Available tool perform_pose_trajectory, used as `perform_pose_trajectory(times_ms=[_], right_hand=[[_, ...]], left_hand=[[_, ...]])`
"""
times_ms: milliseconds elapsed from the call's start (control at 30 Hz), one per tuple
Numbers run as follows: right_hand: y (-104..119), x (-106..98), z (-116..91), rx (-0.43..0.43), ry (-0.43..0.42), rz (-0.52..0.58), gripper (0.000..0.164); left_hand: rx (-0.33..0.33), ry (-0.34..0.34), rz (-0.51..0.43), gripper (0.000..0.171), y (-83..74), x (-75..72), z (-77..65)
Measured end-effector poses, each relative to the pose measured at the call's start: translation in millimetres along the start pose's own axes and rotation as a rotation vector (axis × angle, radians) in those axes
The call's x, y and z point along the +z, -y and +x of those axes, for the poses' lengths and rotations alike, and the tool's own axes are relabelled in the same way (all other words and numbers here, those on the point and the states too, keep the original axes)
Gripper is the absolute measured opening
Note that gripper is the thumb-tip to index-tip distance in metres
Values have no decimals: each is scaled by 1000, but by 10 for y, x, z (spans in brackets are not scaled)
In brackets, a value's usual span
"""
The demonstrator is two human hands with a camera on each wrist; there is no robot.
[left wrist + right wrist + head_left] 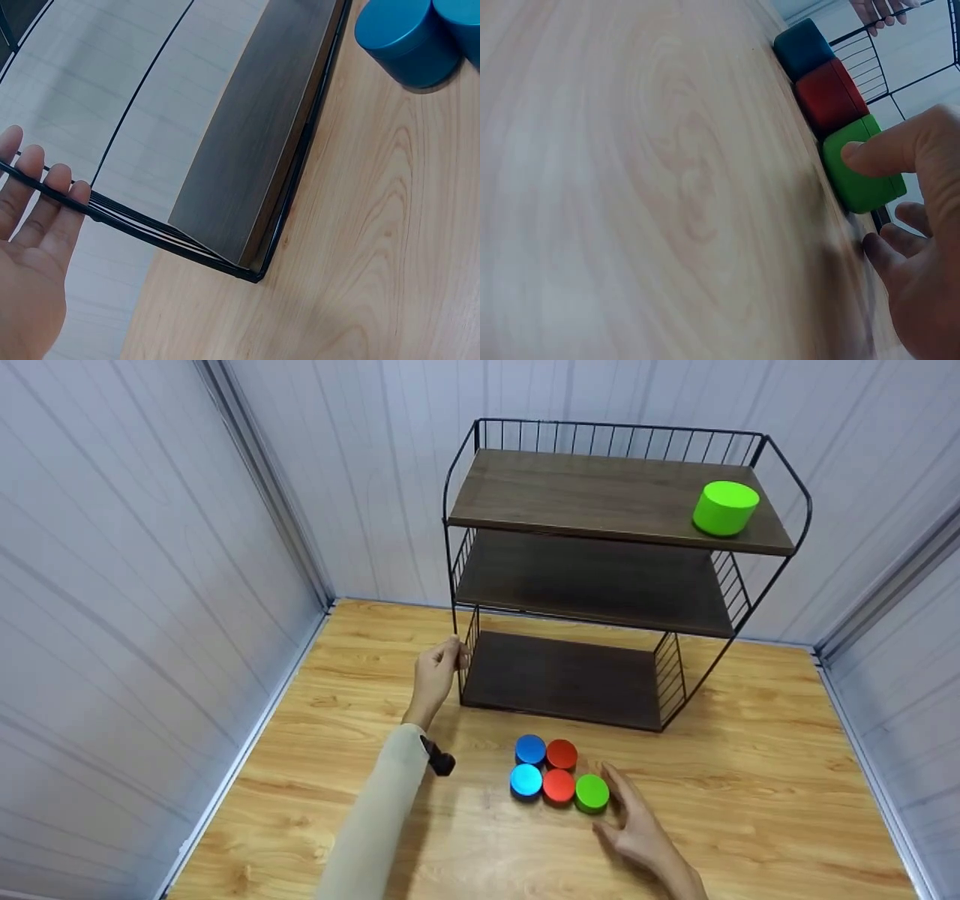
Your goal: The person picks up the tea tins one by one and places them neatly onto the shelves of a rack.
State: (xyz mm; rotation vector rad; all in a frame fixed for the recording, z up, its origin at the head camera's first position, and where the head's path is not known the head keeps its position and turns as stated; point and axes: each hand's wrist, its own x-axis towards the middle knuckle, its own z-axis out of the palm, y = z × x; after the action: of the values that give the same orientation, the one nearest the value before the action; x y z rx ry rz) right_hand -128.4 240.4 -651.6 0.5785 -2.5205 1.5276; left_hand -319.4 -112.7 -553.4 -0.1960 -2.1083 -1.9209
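Observation:
My left hand (436, 669) grips the black metal side frame of a three-tier shelf rack (562, 679) near its lower left. In the left wrist view the fingers (54, 202) hook around a thin black bar (142, 234). My right hand (637, 829) reaches to the small green canister (592, 793) at the right end of a cluster, thumb and fingers spread on either side of it. In the right wrist view the thumb overlaps that green canister (862, 184). Beside it stand two red canisters (559, 786) and two blue canisters (526, 780), packed close together.
Another green canister (724, 510) stands on the right of the rack's top shelf (577, 491). The rack's middle shelf (585, 577) lies below. White panel walls (135, 585) enclose the wood-grain surface (765, 780) on the left, back and right.

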Motion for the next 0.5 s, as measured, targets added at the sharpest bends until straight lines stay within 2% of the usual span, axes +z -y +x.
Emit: perform_pose_trajectory(times_ms=[233, 500], right_hand=[[26, 54, 26, 18, 3, -113, 96], [30, 77, 28, 62, 28, -102, 93]], left_hand=[[-5, -5, 1, 43, 19, -1, 4], [-16, -10, -32, 43, 27, 2, 4]])
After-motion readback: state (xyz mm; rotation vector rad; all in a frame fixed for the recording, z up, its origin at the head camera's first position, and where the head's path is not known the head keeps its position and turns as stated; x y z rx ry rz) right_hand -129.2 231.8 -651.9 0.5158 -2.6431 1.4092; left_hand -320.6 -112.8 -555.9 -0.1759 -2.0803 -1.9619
